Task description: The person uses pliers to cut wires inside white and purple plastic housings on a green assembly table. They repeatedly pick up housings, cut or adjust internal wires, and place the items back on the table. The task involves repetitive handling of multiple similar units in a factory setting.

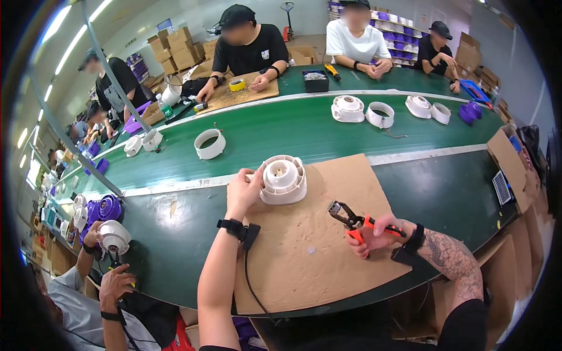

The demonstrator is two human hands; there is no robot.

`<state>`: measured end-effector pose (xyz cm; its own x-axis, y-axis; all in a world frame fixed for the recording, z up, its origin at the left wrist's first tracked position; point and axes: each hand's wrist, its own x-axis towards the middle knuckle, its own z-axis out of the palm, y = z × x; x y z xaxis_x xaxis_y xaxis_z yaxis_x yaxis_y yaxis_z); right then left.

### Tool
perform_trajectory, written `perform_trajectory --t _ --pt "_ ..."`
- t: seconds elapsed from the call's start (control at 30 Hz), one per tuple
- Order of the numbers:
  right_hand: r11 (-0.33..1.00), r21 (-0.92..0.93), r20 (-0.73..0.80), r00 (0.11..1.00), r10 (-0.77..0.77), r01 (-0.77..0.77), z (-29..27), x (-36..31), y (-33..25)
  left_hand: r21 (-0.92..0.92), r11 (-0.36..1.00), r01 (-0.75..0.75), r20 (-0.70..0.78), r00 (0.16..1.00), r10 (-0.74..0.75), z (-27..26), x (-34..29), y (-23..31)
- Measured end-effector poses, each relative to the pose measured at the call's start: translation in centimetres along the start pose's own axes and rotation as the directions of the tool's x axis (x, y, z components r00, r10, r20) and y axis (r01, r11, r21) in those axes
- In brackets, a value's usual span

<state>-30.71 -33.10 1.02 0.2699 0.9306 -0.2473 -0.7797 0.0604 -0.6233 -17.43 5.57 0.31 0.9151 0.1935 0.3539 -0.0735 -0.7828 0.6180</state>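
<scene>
My left hand [244, 188] grips the left edge of a white round plastic housing [285, 186]. The housing has a ribbed rim and a raised middle, with small brass-coloured parts in its centre opening. It rests on a flat cardboard sheet [304, 281] in front of me. To the right, my right hand [377, 235] is closed around the handles of wire strippers [346, 216] with a black head and orange-red grips. Their jaws point up and left toward the housing, apart from it. A thin wire seems to show between the housing and the strippers.
A green conveyor belt [263, 134] crosses beyond my table, carrying a white ring [209, 144] and more white housings [348, 109]. At my left a co-worker's hands [117, 281] work on another white housing [114, 237]. A cardboard box [508, 169] stands at the right edge.
</scene>
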Motion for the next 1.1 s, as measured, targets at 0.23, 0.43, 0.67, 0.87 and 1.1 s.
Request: perform_trajectory --t 0.23,0.43,0.67,0.87,1.1 --pt "0.992 -0.063 0.114 0.989 -0.099 0.107 -0.6 -1.1 0.2 -0.465 0.869 0.17 0.782 0.539 0.313 -4.1 -6.9 13.4" --pt "0.999 -0.017 0.174 0.984 -0.038 0.041 -2.8 -0.6 0.3 -0.583 0.686 0.435 0.769 0.568 0.294 1.0 -8.4 13.3" --pt "0.984 0.162 0.32 0.939 -0.121 0.072 -4.4 -0.7 1.0 -0.262 0.964 -0.044 0.623 0.755 0.204 6.3 -1.5 7.8" --pt "0.978 0.2 0.359 0.925 -0.126 0.056 -5.0 0.1 1.1 0.11 0.988 -0.104 0.425 0.904 0.048 9.3 11.7 -0.3" --pt "0.977 0.215 0.291 0.954 -0.067 0.003 -5.4 -1.2 1.0 -0.153 0.915 0.373 0.214 0.917 -0.338 13.0 18.9 -4.1"
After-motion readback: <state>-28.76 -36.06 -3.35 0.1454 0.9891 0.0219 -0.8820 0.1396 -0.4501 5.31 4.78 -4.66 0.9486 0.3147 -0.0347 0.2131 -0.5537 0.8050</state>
